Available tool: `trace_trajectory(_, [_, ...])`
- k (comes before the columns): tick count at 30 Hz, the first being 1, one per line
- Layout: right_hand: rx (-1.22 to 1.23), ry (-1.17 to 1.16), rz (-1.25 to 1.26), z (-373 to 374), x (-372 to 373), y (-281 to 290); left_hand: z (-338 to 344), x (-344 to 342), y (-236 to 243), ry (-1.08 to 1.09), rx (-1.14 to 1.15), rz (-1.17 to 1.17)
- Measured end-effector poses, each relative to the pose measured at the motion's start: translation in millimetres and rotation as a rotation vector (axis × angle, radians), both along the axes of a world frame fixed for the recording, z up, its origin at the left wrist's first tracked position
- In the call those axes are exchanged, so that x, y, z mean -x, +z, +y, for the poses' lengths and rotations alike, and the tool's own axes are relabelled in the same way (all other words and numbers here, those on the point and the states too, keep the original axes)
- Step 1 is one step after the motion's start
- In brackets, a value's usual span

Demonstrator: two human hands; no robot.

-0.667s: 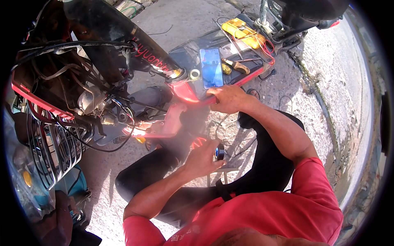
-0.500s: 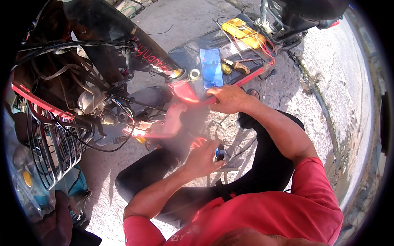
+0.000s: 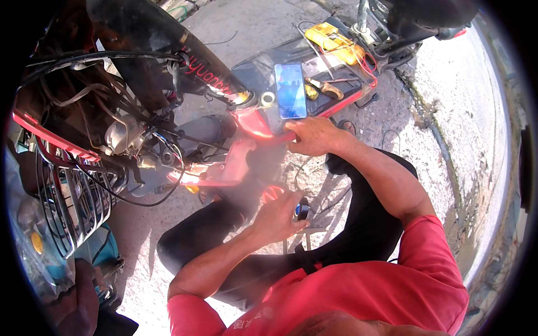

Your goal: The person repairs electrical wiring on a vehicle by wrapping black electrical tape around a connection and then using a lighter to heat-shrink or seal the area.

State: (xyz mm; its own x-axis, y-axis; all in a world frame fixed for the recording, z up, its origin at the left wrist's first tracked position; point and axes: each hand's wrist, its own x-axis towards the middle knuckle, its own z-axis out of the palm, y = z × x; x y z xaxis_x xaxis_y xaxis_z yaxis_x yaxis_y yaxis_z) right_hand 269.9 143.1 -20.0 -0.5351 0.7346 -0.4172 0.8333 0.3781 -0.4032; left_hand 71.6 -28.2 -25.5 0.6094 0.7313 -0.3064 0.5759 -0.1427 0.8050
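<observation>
My left hand (image 3: 276,219) is closed around a small round black thing with a blue middle, which looks like a roll of black tape (image 3: 302,210). It hovers above my spread knees. At the lower end of a phone (image 3: 291,92), my right hand (image 3: 315,136) has its index finger stretched out to the screen edge and the other fingers loosely bent. The phone lies face up, lit blue, on the dark footboard (image 3: 255,70) of a scooter. Beside the phone are a small white roll (image 3: 268,99) and a tool with a wooden-looking handle (image 3: 329,89).
A yellow meter (image 3: 336,43) with red leads rests at the footboard's far end. To the left stand the scooter's black column (image 3: 196,64), exposed wiring (image 3: 165,147) and a metal basket (image 3: 75,201). Red body panels (image 3: 238,159) lie between the wiring and my hands. Concrete ground (image 3: 392,106) surrounds this.
The scooter and phone sit very slightly shifted in the view. Both hands keep nearly the same pose, with the right fingertip still at the phone's lower edge.
</observation>
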Motion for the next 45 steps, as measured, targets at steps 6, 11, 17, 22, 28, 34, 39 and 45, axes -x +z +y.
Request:
trace_trajectory(6, [0.010,0.018,0.020,-4,-3,-13,-1,0,-4,-0.022,0.003,0.011])
trace_trajectory(11, [0.036,0.015,0.018,-7,-3,-12,-2,1,-5,-0.031,-0.025,-0.004])
trace_trajectory(17, [0.051,0.016,0.011,-8,-3,-13,-3,1,-9,-0.067,-0.059,-0.003])
trace_trajectory(22, [0.053,0.029,0.022,-7,-3,-11,-3,1,-8,-0.090,-0.063,0.003])
trace_trajectory(28, [0.043,0.035,0.030,-7,1,-6,-2,2,-5,-0.093,-0.083,0.002])
trace_trajectory(34, [0.054,0.026,-0.009,-8,3,-4,-3,4,-6,-0.091,-0.090,-0.007])
trace_trajectory(39, [0.050,0.040,0.005,-7,2,-3,-2,4,-3,-0.098,-0.082,-0.014])
trace_trajectory(45, [0.048,0.041,-0.004,-7,1,-5,-3,4,-5,-0.096,-0.100,-0.020])
